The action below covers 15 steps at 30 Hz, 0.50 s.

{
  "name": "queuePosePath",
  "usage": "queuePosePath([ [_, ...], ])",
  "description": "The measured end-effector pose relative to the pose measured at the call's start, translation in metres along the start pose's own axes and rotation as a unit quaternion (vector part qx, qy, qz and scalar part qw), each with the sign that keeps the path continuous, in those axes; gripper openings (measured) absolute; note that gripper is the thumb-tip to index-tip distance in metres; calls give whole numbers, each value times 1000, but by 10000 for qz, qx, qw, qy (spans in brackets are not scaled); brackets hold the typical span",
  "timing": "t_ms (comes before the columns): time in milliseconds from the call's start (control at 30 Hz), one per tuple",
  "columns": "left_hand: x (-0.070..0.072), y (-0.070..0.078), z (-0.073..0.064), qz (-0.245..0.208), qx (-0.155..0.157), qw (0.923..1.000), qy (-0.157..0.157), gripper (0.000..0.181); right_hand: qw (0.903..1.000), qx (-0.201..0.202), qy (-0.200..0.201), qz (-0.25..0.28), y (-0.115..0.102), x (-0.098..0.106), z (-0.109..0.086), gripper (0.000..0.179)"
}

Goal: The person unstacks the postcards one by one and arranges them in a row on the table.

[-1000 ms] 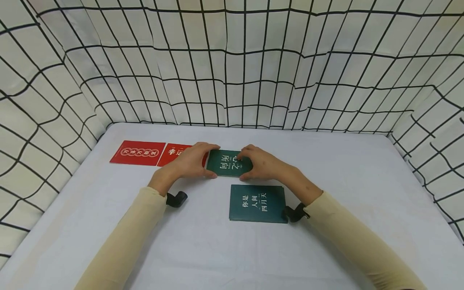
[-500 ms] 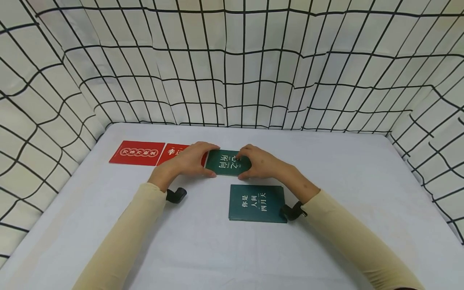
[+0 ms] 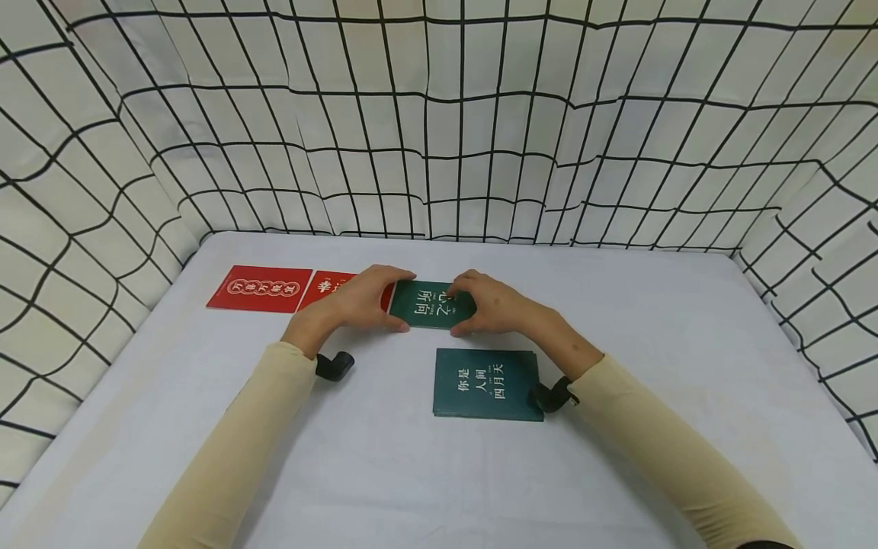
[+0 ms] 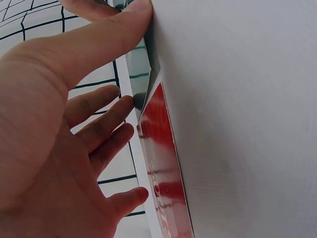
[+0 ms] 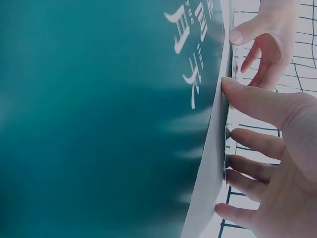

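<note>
A small green booklet (image 3: 427, 306) with white characters lies crosswise near the middle of the table, its right end partly covered by fingers. My left hand (image 3: 353, 303) pinches its left end, thumb on the near edge and fingers at the far edge. On the right end, my right hand (image 3: 499, 306) pinches it the same way. Just left of it is a red card (image 3: 325, 286), mostly hidden behind the left hand. Nearer to me lies a larger green booklet (image 3: 483, 385), apparently with another beneath it, below the right wrist. The right wrist view shows both thumbs along the held booklet's near edge.
Another red card (image 3: 264, 289) lies at the far left, beside the partly hidden one. A white cloth (image 3: 384, 473) covers the table. Black grid netting (image 3: 439, 160) over white sheeting rises behind and along both sides.
Both hands and the small green booklet have shifted very slightly to the left and away from me. The red cards and the larger green booklet have stayed in place.
</note>
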<state>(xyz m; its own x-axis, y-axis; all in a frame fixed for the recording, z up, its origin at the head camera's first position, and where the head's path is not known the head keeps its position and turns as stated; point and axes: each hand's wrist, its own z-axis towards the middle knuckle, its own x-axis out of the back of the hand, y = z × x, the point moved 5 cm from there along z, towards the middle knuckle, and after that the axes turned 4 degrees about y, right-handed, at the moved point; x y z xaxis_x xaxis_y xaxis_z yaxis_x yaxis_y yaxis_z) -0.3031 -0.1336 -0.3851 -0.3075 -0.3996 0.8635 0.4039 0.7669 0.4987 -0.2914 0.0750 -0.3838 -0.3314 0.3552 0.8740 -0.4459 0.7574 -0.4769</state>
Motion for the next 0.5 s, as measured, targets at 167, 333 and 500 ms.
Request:
queuePosePath([
  [167,-1,-1,0,-72,68,9999,-30,91,10000,-7,27,27,1,0,1,71],
  [333,-2,-4,1,-93,181,9998,-40,91,9999,-33,41,102,3,0,1,76],
  [500,-3,-2,-1,41,154,9999,24,90,9998,-25,108,169,5,1,-1,79],
])
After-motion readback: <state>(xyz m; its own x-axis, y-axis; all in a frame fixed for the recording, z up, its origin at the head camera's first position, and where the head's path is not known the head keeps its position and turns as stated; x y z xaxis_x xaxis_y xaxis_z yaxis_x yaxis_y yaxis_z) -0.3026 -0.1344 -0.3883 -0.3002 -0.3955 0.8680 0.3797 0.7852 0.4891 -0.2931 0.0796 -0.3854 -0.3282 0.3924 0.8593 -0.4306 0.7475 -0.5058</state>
